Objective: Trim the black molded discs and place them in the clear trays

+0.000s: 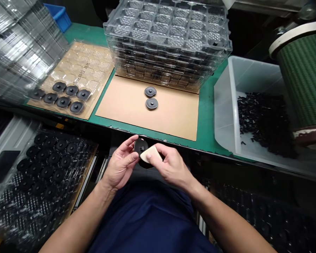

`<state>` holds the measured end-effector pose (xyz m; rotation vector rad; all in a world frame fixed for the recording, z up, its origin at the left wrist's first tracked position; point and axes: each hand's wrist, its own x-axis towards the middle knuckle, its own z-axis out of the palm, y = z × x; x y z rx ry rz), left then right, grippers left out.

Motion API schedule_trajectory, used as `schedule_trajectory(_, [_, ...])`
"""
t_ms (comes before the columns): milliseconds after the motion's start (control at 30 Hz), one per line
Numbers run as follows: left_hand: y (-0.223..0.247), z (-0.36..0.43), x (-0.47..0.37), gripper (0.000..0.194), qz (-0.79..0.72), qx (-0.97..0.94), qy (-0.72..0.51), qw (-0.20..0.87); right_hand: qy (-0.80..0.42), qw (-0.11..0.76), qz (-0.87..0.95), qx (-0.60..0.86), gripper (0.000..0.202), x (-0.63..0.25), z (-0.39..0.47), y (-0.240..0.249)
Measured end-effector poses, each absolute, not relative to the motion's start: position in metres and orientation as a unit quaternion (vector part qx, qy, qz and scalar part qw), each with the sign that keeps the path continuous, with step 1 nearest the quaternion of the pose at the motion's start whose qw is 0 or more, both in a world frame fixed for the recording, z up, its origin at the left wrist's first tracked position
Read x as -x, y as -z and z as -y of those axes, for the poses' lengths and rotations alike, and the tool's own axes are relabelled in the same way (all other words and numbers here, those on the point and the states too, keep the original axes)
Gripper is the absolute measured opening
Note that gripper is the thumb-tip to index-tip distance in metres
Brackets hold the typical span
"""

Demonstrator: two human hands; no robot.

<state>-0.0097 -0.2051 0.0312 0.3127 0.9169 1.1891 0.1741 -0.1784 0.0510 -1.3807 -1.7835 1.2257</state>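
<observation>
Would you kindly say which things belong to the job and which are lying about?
In the job:
roundish black disc, in the left hand
cream wedge-shaped pad, in the right hand
probably two similar black discs and stacked clear plastic trays

Apparently just nearby:
blue plastic bin
green patterned cylinder

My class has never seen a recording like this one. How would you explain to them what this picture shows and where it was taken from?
There is no machine arm here: a person works with two bare hands. The one picture comes from a camera worn on the head, looking forward and down.

The left hand holds a round black part. The right hand holds a pale pad up to it.

On the green surface lies a cardboard sheet with two similar parts. Behind them stands a stack of clear trays. To the left, a clear tray holds seven more; to the right, a translucent bin holds small dark pieces.
</observation>
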Motion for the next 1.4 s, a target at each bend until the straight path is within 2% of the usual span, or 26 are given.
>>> schedule_trajectory(100, [-0.034,0.205,0.011,0.057,-0.435,-0.173,-0.553,0.689,-0.522,0.282,0.633,0.497,0.029,-0.166,0.182,-0.057])
schedule_trajectory(233, [-0.039,0.206,0.019,0.057,-0.434,-0.184,-0.55,0.689,-0.393,0.313,0.712,0.49,0.024,-0.167,0.18,-0.062])
schedule_trajectory(367, [-0.034,0.208,0.028,0.049,-0.414,-0.175,-0.448,0.773,-0.249,0.298,0.808,0.444,0.021,-0.175,0.174,-0.06])
schedule_trajectory(500, [-0.025,0.214,0.03,0.036,-0.386,-0.119,-0.375,0.835,-0.258,0.272,0.867,0.33,0.02,-0.18,0.17,-0.062])
schedule_trajectory(633, [-0.025,0.218,0.025,0.044,-0.379,-0.088,-0.338,0.857,-0.246,0.277,0.895,0.247,0.025,-0.18,0.169,-0.066])
schedule_trajectory(700, [-0.027,0.216,0.023,0.044,-0.374,-0.081,-0.354,0.853,-0.229,0.288,0.893,0.257,0.025,-0.179,0.171,-0.063])
schedule_trajectory(767, [-0.029,0.212,0.023,0.041,-0.38,-0.075,-0.417,0.822,-0.216,0.308,0.859,0.349,0.02,-0.177,0.174,-0.057])
schedule_trajectory(867, [-0.028,0.207,0.022,0.051,-0.404,-0.103,-0.513,0.75,-0.335,0.292,0.75,0.49,0.023,-0.172,0.18,-0.049])
schedule_trajectory(967, [-0.027,0.207,0.018,0.06,-0.43,-0.153,-0.533,0.712,-0.504,0.266,0.642,0.512,0.028,-0.163,0.185,-0.053])
schedule_trajectory(1033, [-0.03,0.207,0.014,0.059,-0.436,-0.17,-0.544,0.696,-0.515,0.301,0.622,0.507,0.027,-0.158,0.186,-0.06])
schedule_trajectory(1100, [-0.036,0.207,0.013,0.058,-0.438,-0.18,-0.565,0.676,-0.476,0.336,0.649,0.49,0.023,-0.156,0.185,-0.067])
schedule_trajectory(1233, [-0.047,0.207,0.017,0.058,-0.437,-0.195,-0.582,0.658,-0.349,0.337,0.73,0.481,0.018,-0.161,0.181,-0.068])
schedule_trajectory(1400, [-0.039,0.211,0.029,0.051,-0.41,-0.181,-0.504,0.738,-0.219,0.308,0.798,0.469,0.022,-0.168,0.176,-0.063])
